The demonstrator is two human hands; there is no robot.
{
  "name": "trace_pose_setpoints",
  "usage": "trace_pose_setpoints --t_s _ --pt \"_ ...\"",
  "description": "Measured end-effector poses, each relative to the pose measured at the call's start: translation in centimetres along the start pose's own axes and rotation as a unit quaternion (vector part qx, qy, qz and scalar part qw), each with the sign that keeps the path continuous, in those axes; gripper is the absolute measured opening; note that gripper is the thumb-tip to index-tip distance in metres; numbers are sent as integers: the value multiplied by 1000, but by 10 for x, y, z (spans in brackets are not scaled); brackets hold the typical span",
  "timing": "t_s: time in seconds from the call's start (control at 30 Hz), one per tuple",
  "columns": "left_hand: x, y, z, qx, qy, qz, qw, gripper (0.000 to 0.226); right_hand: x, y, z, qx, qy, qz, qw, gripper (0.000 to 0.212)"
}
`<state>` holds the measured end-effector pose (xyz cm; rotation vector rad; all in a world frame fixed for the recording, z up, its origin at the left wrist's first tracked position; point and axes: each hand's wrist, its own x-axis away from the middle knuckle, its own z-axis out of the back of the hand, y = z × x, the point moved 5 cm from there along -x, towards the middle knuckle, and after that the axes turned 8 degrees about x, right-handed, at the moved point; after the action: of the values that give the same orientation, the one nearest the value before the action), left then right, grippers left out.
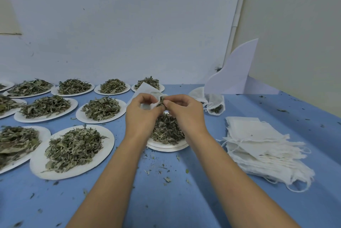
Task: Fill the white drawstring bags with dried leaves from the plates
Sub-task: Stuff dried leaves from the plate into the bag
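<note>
Left hand [143,111] holds open a white fabric drawstring bag [146,88]; right hand [184,111] pinches dried green leaves [162,101]; the narrow mouth may spill flakes.

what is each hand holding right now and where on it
The left hand grips a white drawstring bag by the rim of its open mouth; the right hand pinches a clump of dried leaves at that opening.

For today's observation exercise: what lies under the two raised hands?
A white plate heaped with dried leaves. The left hand, pinching a bag, and right hand cover the heap's sides and the plate's far rim.
</note>
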<state>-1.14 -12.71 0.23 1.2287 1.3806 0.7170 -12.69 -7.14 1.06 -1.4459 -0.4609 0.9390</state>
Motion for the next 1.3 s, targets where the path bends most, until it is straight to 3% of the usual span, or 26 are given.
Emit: trace_pose_setpoints --t_s 0.2,0.33,0.47,0.53,0.67,0.73,0.83,1.0,1.3 --pt "2 3 -7 -22 -63 -24 997 29 -4 4 9 -33 12 -14 999 14" --pt "2 -2 -6 45 -35 14 998 17 -4 0 7 -10 -17 -2 1000 17" --pt "-1 -3 4 52 -1 5 999 20 -1 -4 -1 -61 -94 -26 993 28" --pt "-1 -5 5 81 7 21 997 21 -1 -6 2 -74 -96 -27 992 27" --pt "0 -1 2 67 1 17 998 23 -5 -5 17 67 23 33 997 10" --pt "1 1 1 53 -8 8 999 23 -5 -7 17 144 26 85 986 15" --pt "2 3 0 4 -18 1 1000 23 -3 -12 14 170 10 122 978 2" --pt "0 5 3 -76 29 -26 996 22 -1 -14 7 206 19 170 963 5" --pt "2 13 17 -171 155 -114 966 12 4 -15 -10 159 -42 153 974 6"
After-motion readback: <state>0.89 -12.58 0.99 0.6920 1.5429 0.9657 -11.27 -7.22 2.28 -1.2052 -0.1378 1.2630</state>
